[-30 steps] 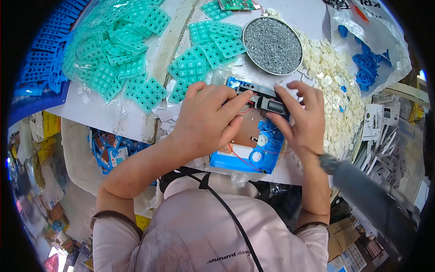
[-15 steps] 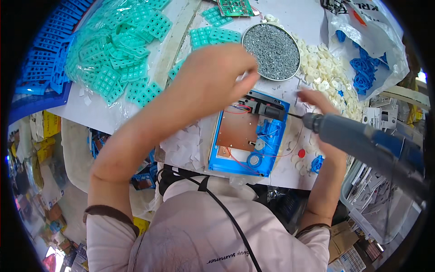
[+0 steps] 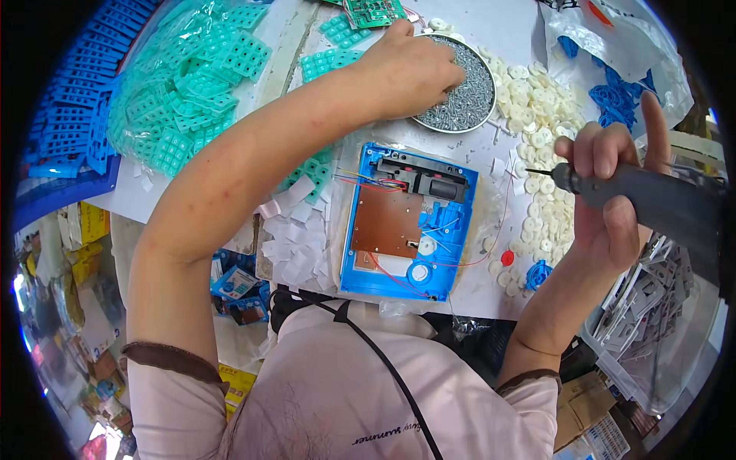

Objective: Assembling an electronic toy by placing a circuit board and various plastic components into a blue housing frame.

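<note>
My left hand (image 3: pixel 414 73) reaches over the left rim of a round tin (image 3: pixel 479 123) full of small silver screws (image 3: pixel 471 92). Its fingers are bent together at the screws, and their tips are hidden. My right hand (image 3: pixel 609 176) grips a grey electric screwdriver (image 3: pixel 659 195), one finger raised off it, the thin bit pointing left. Between my arms a blue plastic housing (image 3: pixel 349 276) lies with its inside up. It carries a brown circuit board (image 3: pixel 389 222), a black mechanism (image 3: pixel 437 184) along the far side and thin coloured wires. Neither hand touches it.
Teal rubber keypads (image 3: pixel 180 115) are heaped in a clear bag at left. White paper slips (image 3: pixel 295 249) lie left of the housing. Cream plastic discs (image 3: pixel 548 222) spread to its right. A white bag (image 3: pixel 613 42) holds blue parts; a clear bin (image 3: pixel 652 345) holds grey ones.
My left hand has moved from above the housing up to the screw tin. My right hand and the screwdriver have drawn back to the right, away from the housing.
</note>
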`<state>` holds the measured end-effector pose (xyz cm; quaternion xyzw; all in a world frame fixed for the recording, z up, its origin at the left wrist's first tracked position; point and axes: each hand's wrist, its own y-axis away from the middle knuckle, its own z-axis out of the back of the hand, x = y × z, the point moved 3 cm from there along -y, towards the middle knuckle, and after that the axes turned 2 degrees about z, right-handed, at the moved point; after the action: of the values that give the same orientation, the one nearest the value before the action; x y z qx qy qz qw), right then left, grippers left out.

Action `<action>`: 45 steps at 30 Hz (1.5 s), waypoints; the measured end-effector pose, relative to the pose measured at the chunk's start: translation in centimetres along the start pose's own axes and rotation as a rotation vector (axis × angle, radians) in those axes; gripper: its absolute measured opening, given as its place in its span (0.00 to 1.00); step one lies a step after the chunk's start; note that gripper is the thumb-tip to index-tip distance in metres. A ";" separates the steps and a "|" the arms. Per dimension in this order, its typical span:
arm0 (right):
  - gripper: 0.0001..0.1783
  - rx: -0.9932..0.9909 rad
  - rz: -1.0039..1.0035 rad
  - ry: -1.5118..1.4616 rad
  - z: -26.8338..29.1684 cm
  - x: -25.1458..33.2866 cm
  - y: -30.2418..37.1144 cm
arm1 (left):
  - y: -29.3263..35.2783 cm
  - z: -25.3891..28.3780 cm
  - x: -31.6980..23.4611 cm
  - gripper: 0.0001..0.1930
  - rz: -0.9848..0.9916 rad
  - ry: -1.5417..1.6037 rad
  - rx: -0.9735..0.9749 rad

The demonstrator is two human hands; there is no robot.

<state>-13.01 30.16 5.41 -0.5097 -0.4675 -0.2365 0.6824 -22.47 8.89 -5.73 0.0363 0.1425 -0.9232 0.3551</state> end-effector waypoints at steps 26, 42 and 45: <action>0.21 -0.083 -0.011 -0.271 -7.2 3.6 1.5 | 10.2 6.6 -10.3 0.10 0.011 0.567 -0.251; 0.18 -0.220 0.050 -0.158 -5.8 -0.6 1.0 | 10.0 4.8 -9.6 0.17 0.152 0.269 -0.290; 0.18 -0.295 0.071 -0.211 -5.6 -2.9 1.0 | 9.8 4.2 -9.4 0.16 0.129 0.239 -0.251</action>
<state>-11.34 24.96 2.16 -0.6425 -0.4785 -0.2233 0.5553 -8.80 6.79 -2.45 0.1103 0.2951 -0.8625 0.3960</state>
